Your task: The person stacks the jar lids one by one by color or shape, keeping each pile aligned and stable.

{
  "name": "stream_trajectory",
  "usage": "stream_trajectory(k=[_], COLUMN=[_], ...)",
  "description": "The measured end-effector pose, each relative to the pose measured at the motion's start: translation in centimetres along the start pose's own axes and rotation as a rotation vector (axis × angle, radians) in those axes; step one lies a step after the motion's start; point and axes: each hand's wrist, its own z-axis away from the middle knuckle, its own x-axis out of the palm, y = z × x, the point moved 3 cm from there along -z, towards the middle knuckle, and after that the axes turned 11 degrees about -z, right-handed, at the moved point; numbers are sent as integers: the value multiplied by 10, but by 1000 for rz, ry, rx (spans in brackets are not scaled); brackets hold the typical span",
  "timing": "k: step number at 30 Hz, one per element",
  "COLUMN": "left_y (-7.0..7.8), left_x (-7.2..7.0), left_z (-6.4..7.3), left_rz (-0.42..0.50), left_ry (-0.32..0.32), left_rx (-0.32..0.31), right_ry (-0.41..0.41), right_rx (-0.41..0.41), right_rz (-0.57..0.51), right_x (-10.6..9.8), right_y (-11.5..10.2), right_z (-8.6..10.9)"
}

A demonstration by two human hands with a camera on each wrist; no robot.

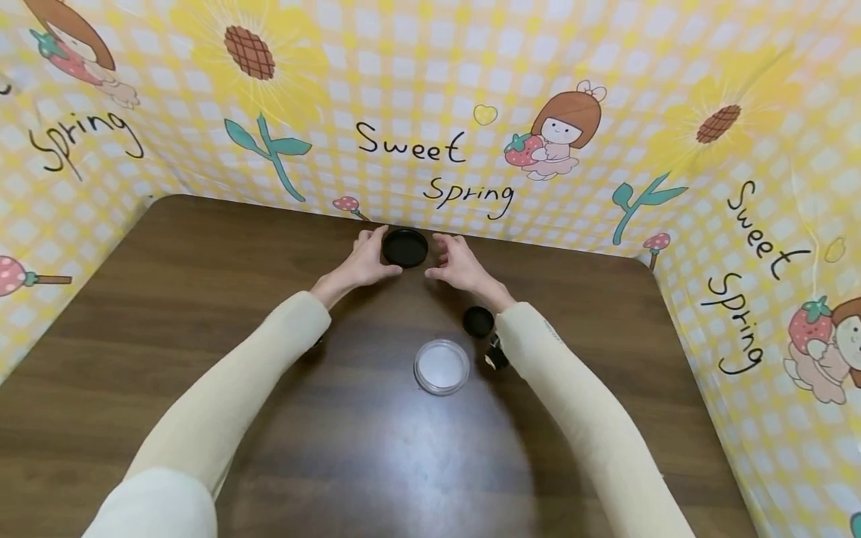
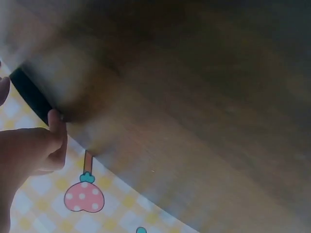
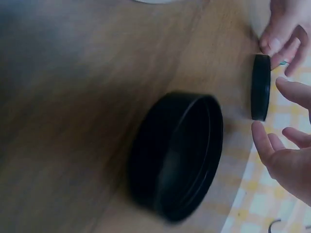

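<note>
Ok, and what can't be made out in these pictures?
Lettering on the right sleeve: head view, too small to read.
Dark object beside that sleeve: head view, partly covered by it.
Inside of the large black lid: left wrist view, hidden, seen edge-on.
Left hand: left wrist view, cut off by the left edge.
Pale object: right wrist view, mostly cut off by the top edge.

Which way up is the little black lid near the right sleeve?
Open side up: in the right wrist view, the little black lid shows its rim and hollow inside.
</note>
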Motion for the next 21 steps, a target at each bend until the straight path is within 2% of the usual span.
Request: stream_trajectory(k=[4,7,14,21], left_y=[-4,-6,-5,-5], left_x=[1,-1,-3,0], left_z=[-12,-16,-17,-19], left_rz=[-39,-61,-21,30], left_ry=[-9,-26,-50,-26], left_rx=[-23,-26,-25,-81], right_ry=[-7,1,-12,-12], right_rx=[15,33,94,104], right_rz=[28,69,175,175], right_x=[11,14,15,16], right_y=[0,-1,-2,-2], right_z=[-19,-28,-36,-39])
